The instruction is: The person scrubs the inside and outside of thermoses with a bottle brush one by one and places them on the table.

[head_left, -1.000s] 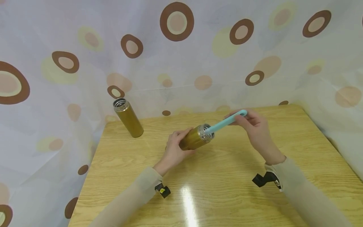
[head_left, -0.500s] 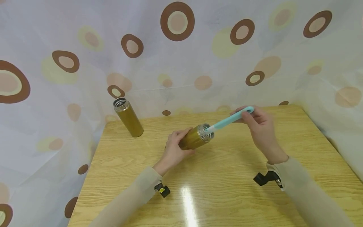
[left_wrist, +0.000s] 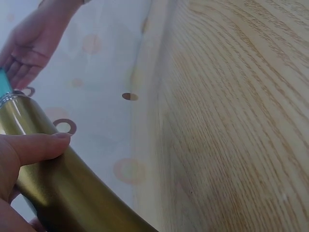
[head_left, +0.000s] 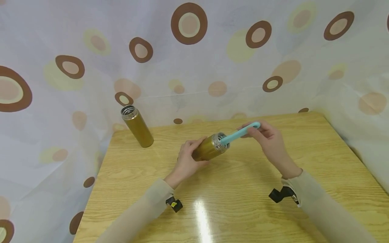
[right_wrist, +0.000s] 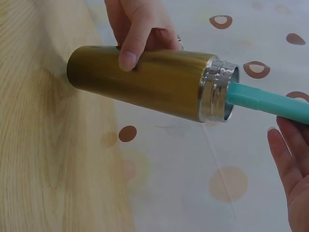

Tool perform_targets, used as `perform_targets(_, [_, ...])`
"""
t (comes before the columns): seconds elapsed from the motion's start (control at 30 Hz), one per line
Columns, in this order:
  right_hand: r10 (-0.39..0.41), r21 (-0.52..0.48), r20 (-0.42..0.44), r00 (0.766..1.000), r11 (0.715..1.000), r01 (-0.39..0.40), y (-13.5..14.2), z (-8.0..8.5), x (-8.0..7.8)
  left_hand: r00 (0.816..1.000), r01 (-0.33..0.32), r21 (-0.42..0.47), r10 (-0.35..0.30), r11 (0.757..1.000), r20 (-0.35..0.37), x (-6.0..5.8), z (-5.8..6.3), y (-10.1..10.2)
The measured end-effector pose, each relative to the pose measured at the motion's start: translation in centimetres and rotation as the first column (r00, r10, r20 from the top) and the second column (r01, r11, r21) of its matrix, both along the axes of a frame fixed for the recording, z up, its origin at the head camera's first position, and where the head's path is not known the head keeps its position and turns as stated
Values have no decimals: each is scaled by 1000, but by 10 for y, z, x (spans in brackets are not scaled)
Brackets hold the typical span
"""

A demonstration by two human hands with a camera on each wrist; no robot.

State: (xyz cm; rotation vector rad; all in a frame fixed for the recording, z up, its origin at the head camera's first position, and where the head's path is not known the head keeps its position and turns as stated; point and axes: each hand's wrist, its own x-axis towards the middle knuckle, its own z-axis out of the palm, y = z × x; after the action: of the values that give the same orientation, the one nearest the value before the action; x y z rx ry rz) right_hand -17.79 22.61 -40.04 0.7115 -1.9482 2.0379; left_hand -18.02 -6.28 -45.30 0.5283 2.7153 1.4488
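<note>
My left hand grips the body of a gold thermos bottle, which lies tilted over the table with its open steel mouth towards the right. In the right wrist view the thumb presses along the side of that bottle. My right hand pinches the turquoise handle of a bottle brush near its holed end. The brush runs down into the bottle's mouth; its head is hidden inside. Only the ribbed lower part of the brush handle shows just outside the threaded neck.
A second gold thermos bottle stands upright and lidless at the table's back left. The wooden table meets a patterned cloth behind and at both sides. A black wrist camera sits on each sleeve.
My right hand drew the brush partly out, baring its white shaft, then pushed it back deeper into the bottle. My left hand and both bottles have stayed put.
</note>
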Motion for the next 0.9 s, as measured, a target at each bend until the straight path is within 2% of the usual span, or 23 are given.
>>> perform_targets(0.13, [-36,-97,-37,999,995,32,5,8,0,1000,-2,-5,2,1000,-7,0,-1,-1])
perform_targets(0.33, [-61,-246,-77,995,968,40,7,14,-1,1000,-5,-5,5,1000,-6,0,1,-2])
perform_targets(0.47, [-35,-194,-67,997,981,22,4,11,-2,1000,-6,-12,6,1000,-10,0,1,-2])
perform_targets(0.57, [-17,-93,-46,999,996,12,0,5,-2,1000,-6,-17,6,1000,-16,0,0,-3])
perform_targets(0.7, [16,6,-13,1000,1000,-16,-6,-4,-3,1000,-5,-12,5,1000,-15,0,-1,-3])
perform_targets(0.9, [18,17,1,1000,1000,-18,-8,-8,-3,1000,-9,-9,9,1000,1,1,-1,-3])
